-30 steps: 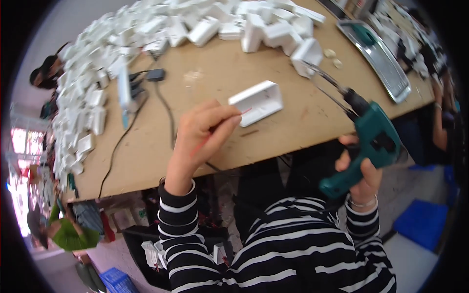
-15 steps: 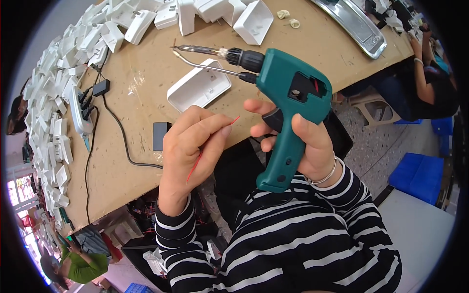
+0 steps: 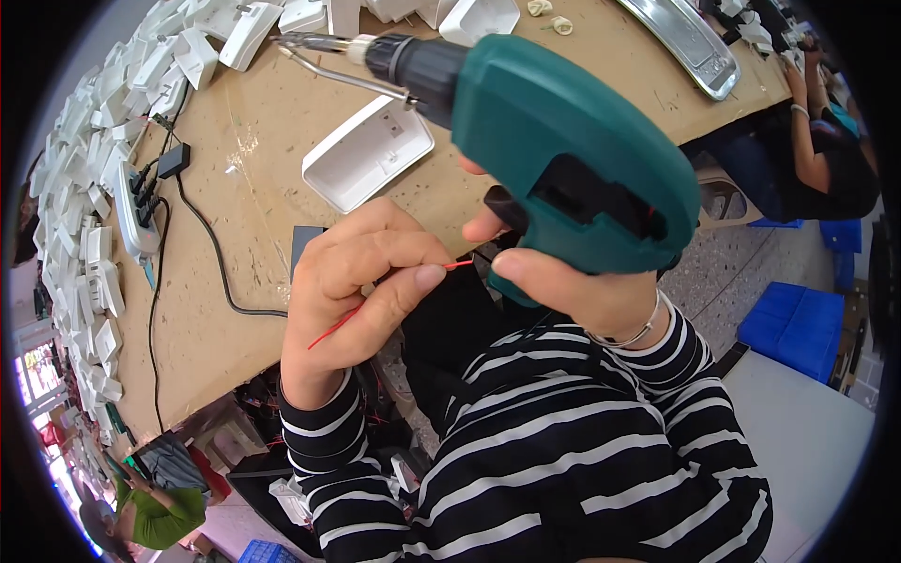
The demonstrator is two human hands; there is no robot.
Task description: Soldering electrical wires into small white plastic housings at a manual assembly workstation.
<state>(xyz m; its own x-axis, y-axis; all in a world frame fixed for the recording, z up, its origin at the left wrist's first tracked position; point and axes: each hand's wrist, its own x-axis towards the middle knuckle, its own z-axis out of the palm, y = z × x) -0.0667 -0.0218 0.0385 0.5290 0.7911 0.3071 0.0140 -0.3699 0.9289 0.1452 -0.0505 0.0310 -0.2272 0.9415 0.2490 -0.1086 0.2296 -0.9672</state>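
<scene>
In my right hand [image 3: 577, 291] is a green soldering gun [image 3: 572, 122], its fingers wrapped round the handle and one finger by the black trigger. The slim metal tip and the curved feed tube beside it point to the far left. My left hand [image 3: 361, 281] pinches a thin red wire [image 3: 328, 331] between thumb and fingertips. One wire end sticks out toward the gun's handle, while the other trails below the palm. Beyond both hands, an open white plastic housing [image 3: 371, 155] lies on the table. A small dark box [image 3: 303, 244] is partly covered by my left hand.
White plastic housings [image 3: 75, 225] are heaped along the table's [image 3: 216, 347] left and far edges. A power strip [image 3: 139, 225] with plugs and a black cable [image 3: 221, 253] lies at left. A metal tray [image 3: 690, 47] stands far right. Other people sit at right and lower left.
The soldering gun has come up closer to the camera and tilted, with its tip swinging left. My left hand has shifted slightly left, and the red wire's end now points toward my right thumb.
</scene>
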